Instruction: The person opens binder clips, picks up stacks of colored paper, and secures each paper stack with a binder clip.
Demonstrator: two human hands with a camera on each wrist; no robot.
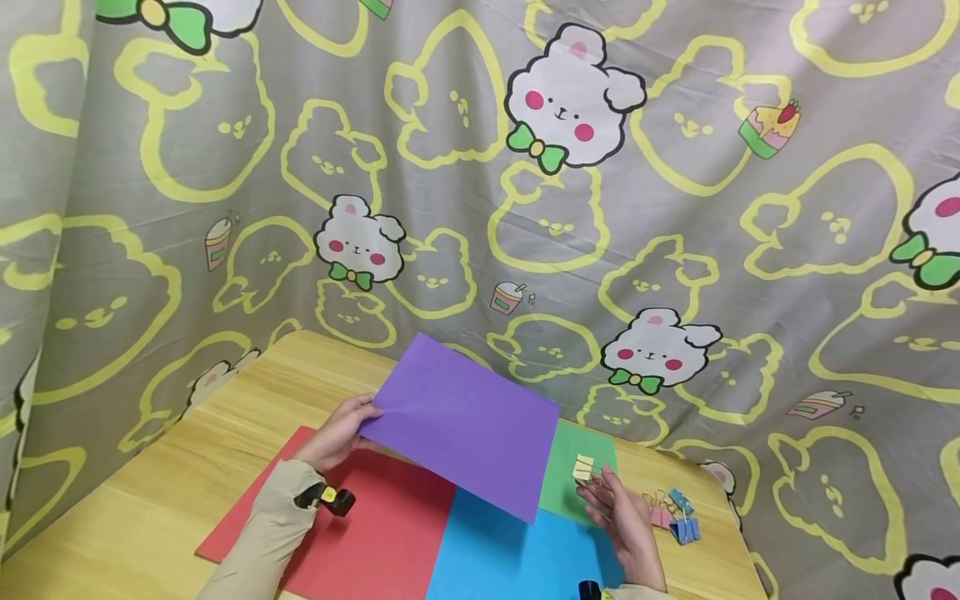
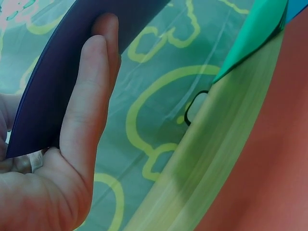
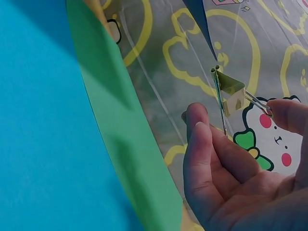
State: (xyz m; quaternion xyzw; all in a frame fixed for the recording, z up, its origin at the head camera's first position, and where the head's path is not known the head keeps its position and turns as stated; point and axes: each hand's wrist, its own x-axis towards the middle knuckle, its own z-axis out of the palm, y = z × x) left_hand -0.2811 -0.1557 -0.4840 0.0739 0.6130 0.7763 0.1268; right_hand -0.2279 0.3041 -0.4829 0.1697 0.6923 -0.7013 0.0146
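A purple sheet (image 1: 465, 425) is held up, tilted, over the coloured sheets on the table. My left hand (image 1: 337, 433) grips it at its left corner; in the left wrist view the sheet (image 2: 53, 82) looks dark and bends between the thumb side and the straight fingers of that hand (image 2: 86, 120). To the right, my right hand (image 1: 626, 525) pinches a pale yellow binder clip (image 1: 582, 468) by its wire handles. In the right wrist view the thumb is on one handle of the clip (image 3: 231, 91), and a corner of the purple sheet (image 3: 202, 24) points down just above it.
Red (image 1: 367, 525), blue (image 1: 517, 550) and green (image 1: 581, 467) sheets lie on the wooden table (image 1: 150, 492). Right of my right hand sit pink clips (image 1: 661, 512) and blue binder clips (image 1: 686, 529). A patterned curtain (image 1: 450, 192) hangs behind the table.
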